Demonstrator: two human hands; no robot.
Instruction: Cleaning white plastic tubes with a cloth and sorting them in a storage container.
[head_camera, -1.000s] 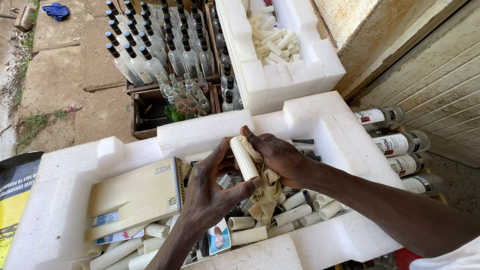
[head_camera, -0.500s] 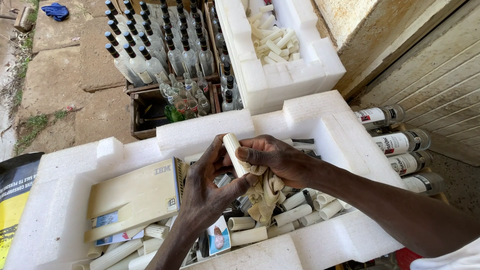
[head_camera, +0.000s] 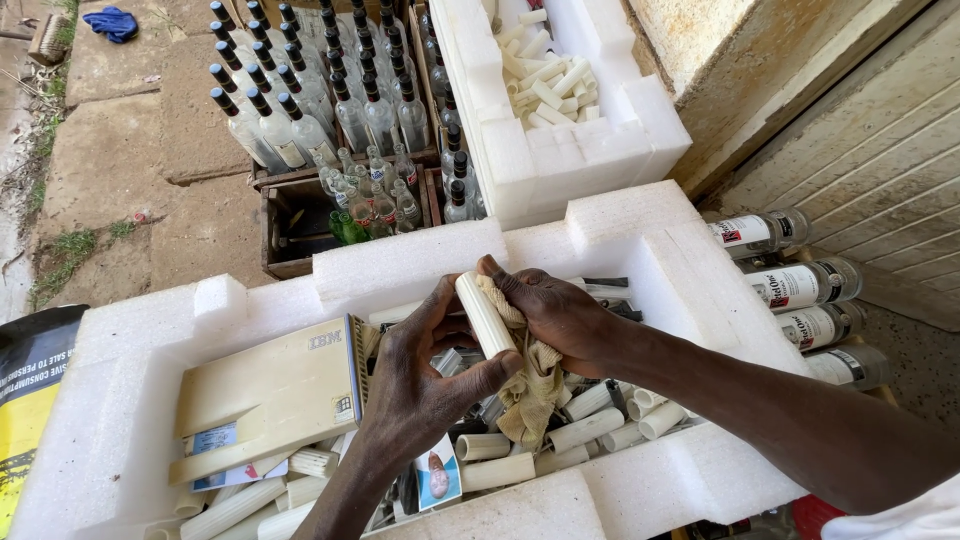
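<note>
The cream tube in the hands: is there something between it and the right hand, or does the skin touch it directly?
The beige cloth lies between the right hand and the cream tube, wrapped against its right side. The left hand grips the tube's lower part, apparently bare. Nothing else visible comes between them.

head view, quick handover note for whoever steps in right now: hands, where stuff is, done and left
Left hand: grip around the lower end of a cream tube, held upright.
Right hand: presses a beige cloth against the tube's upper part; the cloth hangs below.
Both are over the near foam tray, which holds more cream tubes and a flat cream box.
Done: the far foam tray already holds tubes.
Left: the many loose tubes in the near tray.
</note>
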